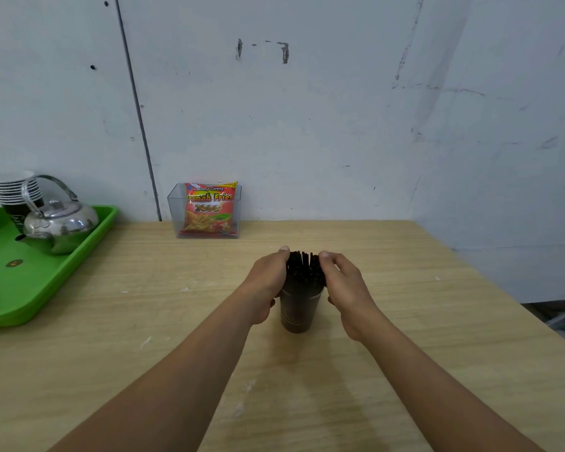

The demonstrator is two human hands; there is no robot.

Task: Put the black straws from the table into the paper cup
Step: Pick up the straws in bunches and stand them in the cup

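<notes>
Wooden table (405, 321) surface carries the dark paper cup (297, 313), upright near centre. The black straws (304, 270) stand bundled inside it, long axis vertical, ends pointing up. The left hand (268, 278) and right hand (346, 285) flank the bundle, fingers curled round its sides.

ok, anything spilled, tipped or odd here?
Nothing stands out. Cup is upright on the table, with the straws standing bundled in it. The left hand and right hand hold them. No loose straws or spills visible.

scuffed white wall (307, 125), light wooden table (405, 321), even light
</notes>
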